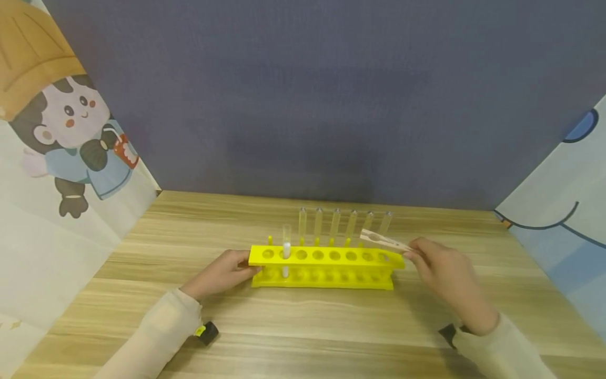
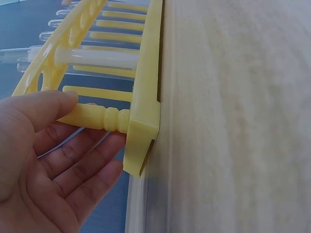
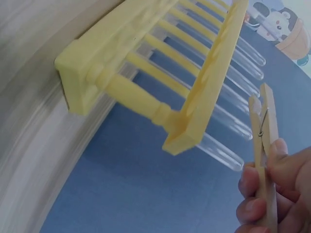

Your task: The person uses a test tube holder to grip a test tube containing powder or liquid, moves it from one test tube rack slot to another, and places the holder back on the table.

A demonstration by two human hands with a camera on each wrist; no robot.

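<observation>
A yellow test tube rack stands on the table. My left hand holds its left end, thumb and fingers around the end post. One test tube with white contents is upright in a hole near the left. Behind the rack's top bar, several clear test tubes sit upside down on yellow pegs. My right hand pinches a wooden test tube clamp by its rear end. The clamp's tip is above the rack's right end, near the rightmost inverted tube, and nothing is between its jaws.
The wood-grain table extends around the rack. A dark blue-grey panel rises behind it. Printed cartoon sheets stand at the left and right.
</observation>
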